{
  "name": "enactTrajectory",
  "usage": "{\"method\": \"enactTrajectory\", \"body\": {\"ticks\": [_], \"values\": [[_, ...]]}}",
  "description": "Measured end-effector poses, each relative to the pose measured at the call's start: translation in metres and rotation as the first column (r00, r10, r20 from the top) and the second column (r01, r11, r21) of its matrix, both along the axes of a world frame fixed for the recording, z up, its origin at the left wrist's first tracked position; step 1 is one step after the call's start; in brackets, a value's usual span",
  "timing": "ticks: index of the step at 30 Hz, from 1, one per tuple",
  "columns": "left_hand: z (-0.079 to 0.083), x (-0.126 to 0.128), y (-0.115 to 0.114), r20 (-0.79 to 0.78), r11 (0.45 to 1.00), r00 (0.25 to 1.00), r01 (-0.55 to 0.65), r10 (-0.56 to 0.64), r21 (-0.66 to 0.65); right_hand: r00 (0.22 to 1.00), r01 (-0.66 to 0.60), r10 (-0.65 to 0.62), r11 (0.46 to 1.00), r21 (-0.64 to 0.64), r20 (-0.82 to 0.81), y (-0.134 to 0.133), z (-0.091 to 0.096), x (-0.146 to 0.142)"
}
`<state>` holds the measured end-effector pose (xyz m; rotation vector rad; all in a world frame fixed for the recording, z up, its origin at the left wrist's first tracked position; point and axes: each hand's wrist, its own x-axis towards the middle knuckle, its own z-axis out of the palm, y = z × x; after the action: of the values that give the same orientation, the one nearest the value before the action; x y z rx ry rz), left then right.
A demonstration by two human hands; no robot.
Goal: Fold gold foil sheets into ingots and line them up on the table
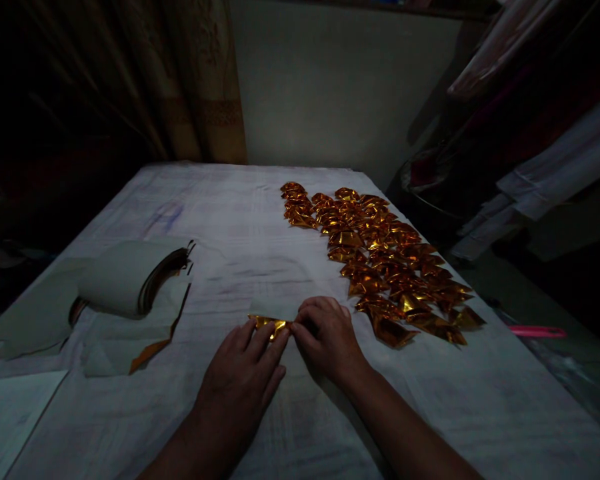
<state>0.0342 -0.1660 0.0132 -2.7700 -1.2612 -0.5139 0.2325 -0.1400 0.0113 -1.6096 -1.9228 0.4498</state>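
A partly folded sheet of gold foil paper (275,328) lies on the cloth-covered table right before me, its pale backing showing along the far edge. My left hand (247,363) rests flat on it, fingers stretched out and pressing its near side. At the sheet's right end, my right hand (327,337) has thumb and fingers pinched together on the foil. Its fingertips partly cover that end. Many folded gold foil pieces (380,250) are spread in rows to the right, beyond my right hand.
On the left sits a curled stack of pale-backed foil sheets (125,273), with loose sheets (125,340) around it. A white paper (15,407) lies at the near left corner. Past the table's right edge are a pink handle (537,331) and hanging clothes (565,160). A curtain (195,80) hangs behind.
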Motion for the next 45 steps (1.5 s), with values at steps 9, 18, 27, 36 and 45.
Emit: {"method": "enactTrajectory", "body": {"ticks": [9, 18, 27, 36, 45], "values": [[0.002, 0.007, -0.001, -0.013, 0.999, 0.999, -0.041, 0.041, 0.0, 1.0, 0.026, -0.026, 0.999, 0.033, -0.003, -0.001, 0.0, -0.004], [0.005, 0.008, -0.001, -0.097, 0.999, 0.994, -0.052, 0.052, 0.006, 0.995, 0.083, -0.084, 0.996, 0.022, 0.057, -0.003, -0.002, -0.006], [0.007, 0.012, -0.001, -0.111, 0.996, 0.991, -0.065, 0.071, 0.054, 0.992, 0.098, -0.102, 0.994, 0.047, 0.073, -0.001, -0.002, -0.006], [0.008, 0.016, -0.001, -0.108, 0.998, 0.992, -0.067, 0.069, 0.022, 0.997, -0.07, 0.058, 0.955, 0.287, 0.049, -0.01, -0.006, -0.003], [0.016, -0.002, 0.007, -0.076, 0.993, 0.994, 0.077, -0.084, -0.09, 0.961, -0.234, 0.204, 0.96, 0.154, 0.188, -0.025, 0.0, 0.005]]}}
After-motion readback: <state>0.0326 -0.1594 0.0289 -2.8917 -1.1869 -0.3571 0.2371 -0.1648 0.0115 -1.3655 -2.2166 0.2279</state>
